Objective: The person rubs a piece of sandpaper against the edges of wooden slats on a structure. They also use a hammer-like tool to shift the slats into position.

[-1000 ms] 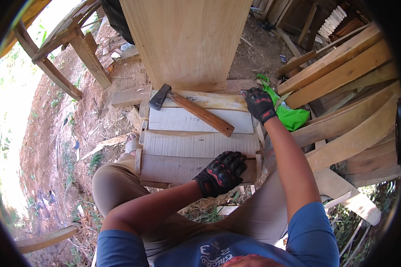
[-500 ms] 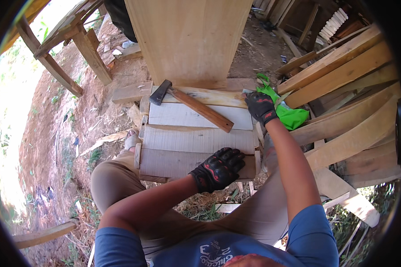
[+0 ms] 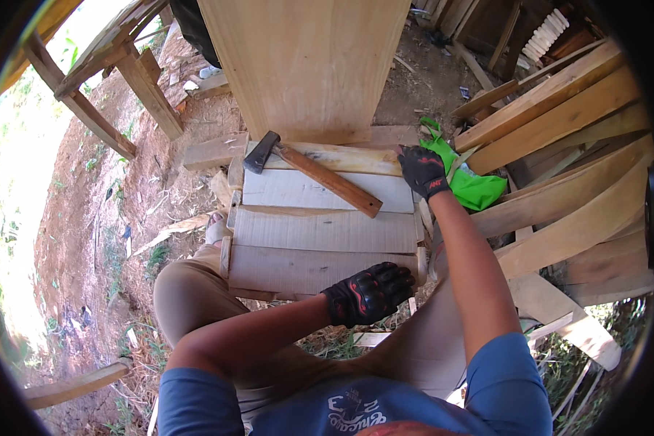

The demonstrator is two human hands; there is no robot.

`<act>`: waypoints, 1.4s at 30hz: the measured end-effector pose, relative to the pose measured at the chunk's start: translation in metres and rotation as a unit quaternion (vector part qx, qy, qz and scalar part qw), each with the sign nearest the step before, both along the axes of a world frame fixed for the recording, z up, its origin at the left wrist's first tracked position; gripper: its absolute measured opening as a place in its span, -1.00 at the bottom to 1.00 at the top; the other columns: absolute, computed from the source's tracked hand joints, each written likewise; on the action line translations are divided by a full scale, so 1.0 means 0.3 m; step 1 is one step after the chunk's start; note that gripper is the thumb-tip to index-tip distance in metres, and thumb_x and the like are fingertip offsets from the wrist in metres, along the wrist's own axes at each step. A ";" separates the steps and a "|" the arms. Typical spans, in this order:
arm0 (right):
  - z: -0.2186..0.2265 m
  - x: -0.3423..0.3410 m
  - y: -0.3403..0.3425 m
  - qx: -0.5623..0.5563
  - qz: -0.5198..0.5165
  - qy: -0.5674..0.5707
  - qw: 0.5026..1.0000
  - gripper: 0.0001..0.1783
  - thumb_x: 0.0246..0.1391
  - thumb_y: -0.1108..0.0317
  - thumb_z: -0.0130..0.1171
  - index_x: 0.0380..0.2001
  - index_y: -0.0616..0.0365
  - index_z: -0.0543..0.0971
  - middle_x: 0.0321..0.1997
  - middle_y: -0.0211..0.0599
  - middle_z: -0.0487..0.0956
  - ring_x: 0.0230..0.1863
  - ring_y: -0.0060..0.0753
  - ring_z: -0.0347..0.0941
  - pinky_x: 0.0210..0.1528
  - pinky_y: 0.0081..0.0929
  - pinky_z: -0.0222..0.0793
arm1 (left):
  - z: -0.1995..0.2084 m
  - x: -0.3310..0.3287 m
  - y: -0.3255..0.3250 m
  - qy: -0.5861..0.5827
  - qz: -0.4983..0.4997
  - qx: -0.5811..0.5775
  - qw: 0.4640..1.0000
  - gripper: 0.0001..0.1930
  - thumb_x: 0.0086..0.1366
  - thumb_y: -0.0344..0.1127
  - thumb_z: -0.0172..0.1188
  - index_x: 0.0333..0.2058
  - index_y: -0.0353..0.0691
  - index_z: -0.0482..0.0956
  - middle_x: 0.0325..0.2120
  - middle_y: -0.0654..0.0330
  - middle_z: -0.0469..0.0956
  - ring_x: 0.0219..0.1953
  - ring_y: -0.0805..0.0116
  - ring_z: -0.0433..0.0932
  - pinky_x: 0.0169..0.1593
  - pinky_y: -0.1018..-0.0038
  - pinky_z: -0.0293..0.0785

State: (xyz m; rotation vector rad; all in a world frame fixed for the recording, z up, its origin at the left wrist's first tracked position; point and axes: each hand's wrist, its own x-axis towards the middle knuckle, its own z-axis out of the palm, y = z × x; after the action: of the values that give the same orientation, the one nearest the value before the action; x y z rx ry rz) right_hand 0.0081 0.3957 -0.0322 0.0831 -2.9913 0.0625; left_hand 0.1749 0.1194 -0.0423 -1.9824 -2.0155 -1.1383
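In front of my knees sits a low bench of pale wooden slats (image 3: 298, 231). Across its far half lies a hatchet (image 3: 327, 176), its dark head at the left and its wooden handle slanting toward me. My left hand (image 3: 370, 293), in a black glove with red marks, rests over the near right edge of the slats, fingers stretched out, palm hidden. At the far right corner my right hand (image 3: 423, 172), gloved alike, has its fingers curled by the end of the farthest slat; what they hold, if anything, is hidden.
A wide wooden board (image 3: 305, 65) rises beyond the bench. Right of my right hand lies a bright green bag (image 3: 476, 187), beside stacked planks (image 3: 559, 109). A timber frame (image 3: 149, 87) stands at the far left. Wood scraps and shavings litter the dirt floor.
My left hand has slid to the right and slightly toward me along the near slat. My right hand stays at the far corner, barely shifted. The hatchet has not moved.
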 end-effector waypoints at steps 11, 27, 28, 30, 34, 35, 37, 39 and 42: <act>0.008 -0.152 -0.051 0.073 -0.046 -0.079 0.993 -0.60 0.32 0.14 -0.02 -0.21 0.09 0.76 -0.09 0.02 0.74 -0.03 0.17 0.68 0.08 0.05 0.57 | 0.037 -0.007 0.020 0.005 -0.004 -0.019 1.000 -0.49 0.19 -0.23 0.36 0.13 -0.20 0.64 0.13 0.02 0.60 0.24 0.02 0.55 0.34 0.09 0.48; -0.005 -0.021 0.023 0.089 -0.022 0.016 0.996 -0.52 0.46 0.07 -0.07 -0.31 0.09 0.75 -0.27 -0.02 0.75 -0.21 0.10 0.69 -0.13 0.02 0.58 | 0.037 0.007 0.000 0.025 0.009 -0.050 0.998 -0.37 0.15 -0.21 0.38 0.24 -0.14 0.58 0.21 0.07 0.56 0.30 0.04 0.50 0.39 0.12 0.43; -0.031 -0.001 0.003 0.093 -0.030 0.024 0.995 -0.55 0.45 0.09 -0.05 -0.30 0.07 0.75 -0.27 -0.03 0.75 -0.23 0.09 0.69 -0.14 0.01 0.58 | 0.044 0.009 -0.003 0.018 0.007 -0.053 0.998 -0.37 0.17 -0.19 0.38 0.25 -0.14 0.57 0.22 0.07 0.55 0.32 0.04 0.49 0.40 0.12 0.42; -0.054 0.041 0.006 0.087 -0.027 0.039 0.995 -0.60 0.44 0.12 -0.02 -0.28 0.03 0.75 -0.30 -0.06 0.74 -0.27 0.05 0.69 -0.18 -0.02 0.59 | 0.059 0.011 -0.004 0.008 0.000 -0.061 0.998 -0.38 0.20 -0.16 0.37 0.26 -0.13 0.55 0.24 0.07 0.54 0.34 0.04 0.47 0.41 0.11 0.40; 0.027 0.107 -0.011 0.053 0.010 -0.013 0.998 -0.58 0.44 0.12 -0.05 -0.25 0.05 0.75 -0.28 -0.04 0.74 -0.24 0.07 0.69 -0.16 0.01 0.57 | 0.061 0.007 -0.023 0.011 0.000 -0.081 0.997 -0.40 0.27 -0.12 0.36 0.27 -0.12 0.54 0.25 0.07 0.52 0.36 0.03 0.44 0.44 0.09 0.36; 0.047 0.119 -0.008 0.035 0.012 -0.020 0.999 -0.57 0.43 0.11 -0.06 -0.26 0.06 0.75 -0.26 -0.03 0.74 -0.22 0.09 0.69 -0.13 0.01 0.57 | 0.057 0.006 -0.028 0.016 0.001 -0.085 0.996 -0.41 0.28 -0.11 0.36 0.27 -0.12 0.54 0.25 0.07 0.52 0.36 0.03 0.43 0.44 0.09 0.35; 0.072 0.139 0.018 0.027 0.014 0.002 1.000 -0.55 0.43 0.10 -0.07 -0.27 0.09 0.75 -0.24 -0.01 0.74 -0.20 0.12 0.68 -0.10 0.02 0.57 | 0.056 0.005 -0.028 0.013 -0.001 -0.084 0.996 -0.41 0.29 -0.11 0.36 0.27 -0.12 0.54 0.25 0.06 0.52 0.36 0.03 0.43 0.44 0.09 0.35; 0.090 0.154 0.075 0.045 0.015 0.058 0.997 -0.55 0.44 0.09 -0.08 -0.25 0.12 0.74 -0.25 0.01 0.73 -0.22 0.15 0.68 -0.11 0.03 0.56 | 0.063 0.007 -0.020 0.013 -0.003 -0.086 0.996 -0.41 0.29 -0.10 0.36 0.27 -0.12 0.54 0.25 0.06 0.52 0.36 0.03 0.44 0.43 0.10 0.36; 0.098 0.168 0.117 0.047 -0.042 -0.006 0.998 -0.51 0.47 0.07 -0.12 -0.21 0.15 0.71 -0.24 0.05 0.72 -0.19 0.16 0.67 -0.09 0.05 0.55 | 0.061 0.012 -0.011 0.013 -0.003 -0.093 0.996 -0.42 0.30 -0.10 0.35 0.26 -0.12 0.54 0.24 0.04 0.53 0.35 0.04 0.45 0.43 0.11 0.37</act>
State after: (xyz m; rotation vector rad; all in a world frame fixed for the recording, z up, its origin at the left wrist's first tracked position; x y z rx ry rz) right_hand 0.0584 0.4309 -0.0029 -0.0334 -3.0057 -0.0864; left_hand 0.1784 0.1161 -0.0241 -2.0765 -2.1750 -0.9514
